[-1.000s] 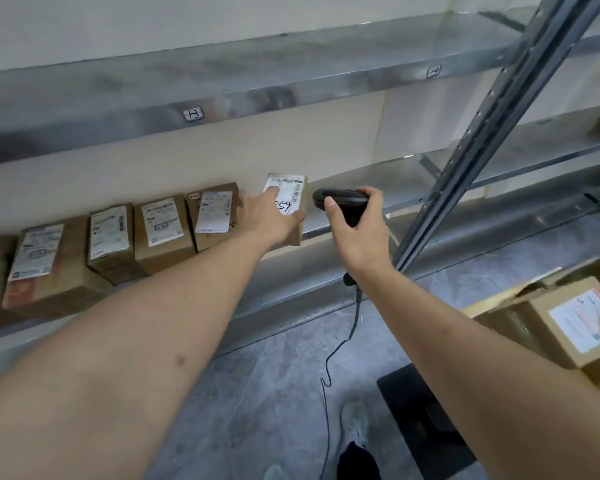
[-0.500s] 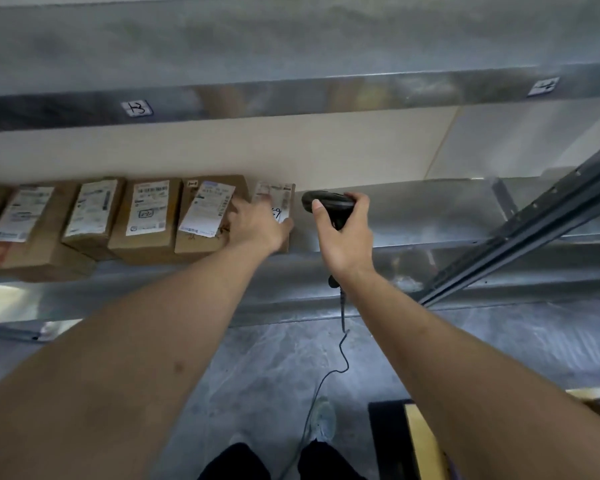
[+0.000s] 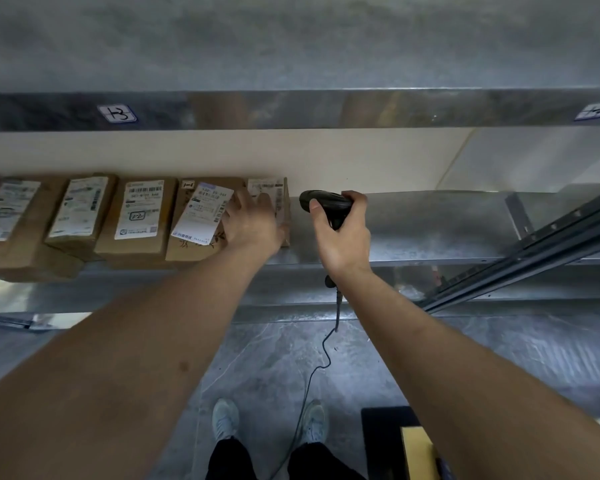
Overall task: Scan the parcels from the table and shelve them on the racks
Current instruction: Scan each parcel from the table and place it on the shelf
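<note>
Parcel (image 3: 274, 202) now upright at right end of box row on rack shelf (image 3: 430, 230), pushed flush against neighbouring box (image 3: 201, 220) since a second ago. Left hand (image 3: 253, 225) flat on its face, fingers straight, pressing. Right hand (image 3: 343, 233) curled round scanner (image 3: 323, 202), just beside. Placement nearly done; release likely next.

Your footage is pretty dim and flat here, with soft light and no hard shadows. There's a bright glare patch on the lower shelf (image 3: 0, 292) at far left, and the metal shelf edge (image 3: 326, 109) throws hazy reflections. Wide-angle stretch balloons your forearms at the bottom corners, and the parcel labels (image 3: 201, 213) are soft.
</note>
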Available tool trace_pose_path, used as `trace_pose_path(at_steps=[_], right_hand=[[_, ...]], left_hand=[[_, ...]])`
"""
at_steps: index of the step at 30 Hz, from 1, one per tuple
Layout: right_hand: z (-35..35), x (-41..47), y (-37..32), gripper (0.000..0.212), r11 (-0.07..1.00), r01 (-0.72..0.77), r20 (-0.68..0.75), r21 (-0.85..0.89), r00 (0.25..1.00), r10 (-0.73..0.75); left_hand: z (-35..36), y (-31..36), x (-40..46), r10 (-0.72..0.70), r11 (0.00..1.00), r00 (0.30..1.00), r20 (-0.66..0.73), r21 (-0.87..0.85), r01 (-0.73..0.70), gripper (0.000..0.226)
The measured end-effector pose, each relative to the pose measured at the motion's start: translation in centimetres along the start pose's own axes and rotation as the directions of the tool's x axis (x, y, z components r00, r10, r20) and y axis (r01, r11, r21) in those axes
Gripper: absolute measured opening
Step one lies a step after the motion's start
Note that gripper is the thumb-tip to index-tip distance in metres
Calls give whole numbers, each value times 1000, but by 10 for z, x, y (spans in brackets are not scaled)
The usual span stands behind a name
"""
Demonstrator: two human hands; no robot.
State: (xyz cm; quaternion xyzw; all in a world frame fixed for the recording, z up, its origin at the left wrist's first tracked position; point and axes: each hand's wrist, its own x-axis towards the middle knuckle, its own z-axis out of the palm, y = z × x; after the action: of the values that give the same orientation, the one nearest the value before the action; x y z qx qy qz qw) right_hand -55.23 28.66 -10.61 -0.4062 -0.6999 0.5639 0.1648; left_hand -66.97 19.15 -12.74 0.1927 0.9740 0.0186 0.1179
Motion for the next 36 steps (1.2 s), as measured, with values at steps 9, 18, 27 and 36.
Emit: trace_pose_path(at_steps=[9, 18, 27, 36], right_hand=[[6, 8, -1, 55, 1000, -3, 13, -26, 1000, 3], [5, 10, -1, 55, 1000, 4, 30, -27, 1000, -4], [2, -2, -10, 56, 999, 26, 24, -24, 999, -26], [-5, -53, -31, 55, 996, 86, -119, -33, 989, -89]], left_hand=[[15, -13, 21, 123, 992, 989, 87, -18, -122, 69], [11, -11, 21, 111, 993, 988, 102, -55, -106, 73], [-12, -13, 10, 190, 981, 979, 79, 17, -192, 67], [-52, -23, -33, 365, 931, 928, -78, 13, -365, 52]])
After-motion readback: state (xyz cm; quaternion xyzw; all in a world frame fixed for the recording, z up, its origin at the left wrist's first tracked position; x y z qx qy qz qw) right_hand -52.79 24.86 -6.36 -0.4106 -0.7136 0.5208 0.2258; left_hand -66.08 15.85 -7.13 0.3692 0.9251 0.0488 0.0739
